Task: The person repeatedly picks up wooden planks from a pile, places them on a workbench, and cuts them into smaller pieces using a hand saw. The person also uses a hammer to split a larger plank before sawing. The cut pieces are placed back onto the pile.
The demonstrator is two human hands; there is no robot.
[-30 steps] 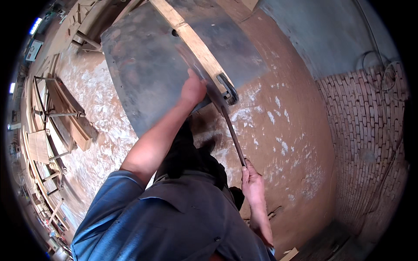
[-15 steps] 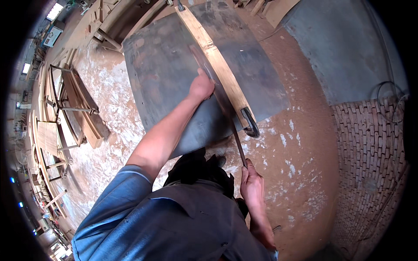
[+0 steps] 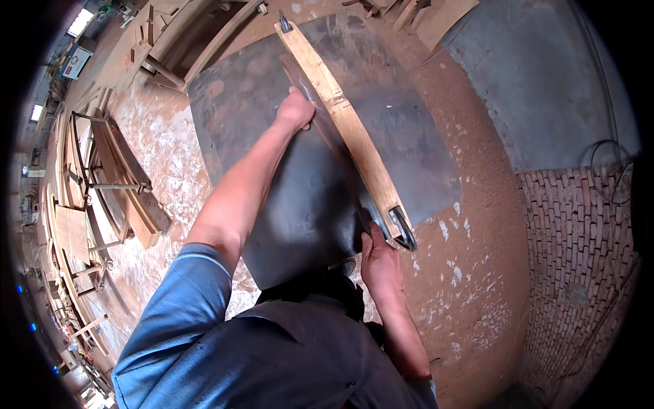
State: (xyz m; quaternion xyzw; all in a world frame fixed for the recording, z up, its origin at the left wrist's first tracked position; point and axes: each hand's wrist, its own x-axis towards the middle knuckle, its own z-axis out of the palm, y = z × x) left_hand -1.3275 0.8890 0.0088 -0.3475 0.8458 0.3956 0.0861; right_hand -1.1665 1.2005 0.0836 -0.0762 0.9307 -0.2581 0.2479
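Observation:
A large dark sheet (image 3: 238, 129) lies before me, its near corner reaching almost to my waist. A pale wooden plank (image 3: 340, 119) runs across it from far left to near right, with a dark clamp (image 3: 285, 24) at the far end and another clamp (image 3: 402, 227) at the near end. Along the plank's left side lies a long, thin dark brown bar (image 3: 332, 141), slightly blurred. My left hand (image 3: 297, 110) is closed on the bar's far part. Near the sheet's front edge, my right hand (image 3: 381, 262) is closed round the bar's near end, beside the near clamp.
Metal racks with wooden boards (image 3: 126, 180) stand on the left. More timber (image 3: 170, 41) lies beyond the sheet. A second grey sheet (image 3: 518, 88) is at the far right, above a stack of bricks (image 3: 572, 238). Brown floor (image 3: 463, 286) shows white marks.
My right hand has moved forward with the bar's near end, up to the sheet's edge. My left hand has shifted slightly forward and left. The sheet's near corner appears closer to me.

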